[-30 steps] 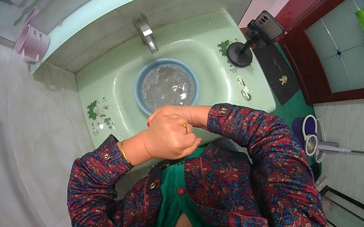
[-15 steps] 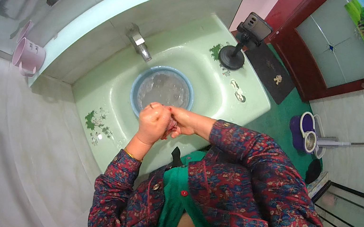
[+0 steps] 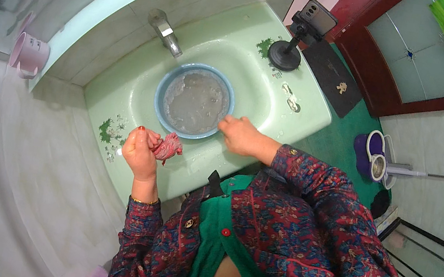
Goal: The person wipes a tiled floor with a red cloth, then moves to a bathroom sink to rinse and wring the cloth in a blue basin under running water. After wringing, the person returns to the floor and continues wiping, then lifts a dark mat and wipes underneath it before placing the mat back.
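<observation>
The left hand [image 3: 140, 152] is clenching a crumpled red cloth [image 3: 169, 148] over the sink's [image 3: 260, 110] near ledge, beside the blue basin [image 3: 160, 99]. The right hand [image 3: 242, 136] is curling near the basin's rim, its grip unclear. Cloudy water [image 3: 196, 101] is standing inside.

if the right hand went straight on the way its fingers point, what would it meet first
The right hand would probably meet the rim of the round blue plastic-looking basin first; depth is unclear, so it might pass above.
</observation>
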`<action>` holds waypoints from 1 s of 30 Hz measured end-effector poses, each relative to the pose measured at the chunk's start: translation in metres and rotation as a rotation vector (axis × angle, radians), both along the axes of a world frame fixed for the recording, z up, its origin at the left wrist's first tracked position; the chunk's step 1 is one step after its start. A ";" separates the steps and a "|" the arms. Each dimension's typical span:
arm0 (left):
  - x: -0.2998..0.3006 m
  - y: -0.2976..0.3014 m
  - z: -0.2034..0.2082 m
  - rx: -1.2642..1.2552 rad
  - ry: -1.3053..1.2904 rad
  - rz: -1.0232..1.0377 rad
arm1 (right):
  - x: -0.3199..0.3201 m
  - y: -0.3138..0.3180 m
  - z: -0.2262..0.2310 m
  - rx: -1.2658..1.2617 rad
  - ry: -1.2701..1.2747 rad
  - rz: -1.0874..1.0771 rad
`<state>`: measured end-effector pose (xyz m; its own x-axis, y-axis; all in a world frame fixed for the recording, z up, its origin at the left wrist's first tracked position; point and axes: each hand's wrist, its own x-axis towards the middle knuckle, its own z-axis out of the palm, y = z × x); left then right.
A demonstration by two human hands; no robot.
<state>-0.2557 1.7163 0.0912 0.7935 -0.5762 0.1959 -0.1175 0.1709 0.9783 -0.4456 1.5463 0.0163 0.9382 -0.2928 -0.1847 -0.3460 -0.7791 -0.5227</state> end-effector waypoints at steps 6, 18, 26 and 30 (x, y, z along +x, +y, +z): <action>-0.018 0.004 0.002 0.024 0.055 0.052 | 0.017 -0.091 -0.012 -0.367 -0.023 -0.010; -0.076 -0.045 0.008 0.064 0.050 0.099 | -0.140 -0.166 -0.024 -0.181 -0.163 -0.271; -0.119 -0.093 0.015 0.050 0.032 0.088 | -0.228 -0.197 -0.034 0.560 -0.601 -0.780; -0.139 -0.114 0.018 0.070 0.021 0.091 | -0.255 -0.220 -0.038 1.061 -0.816 -1.007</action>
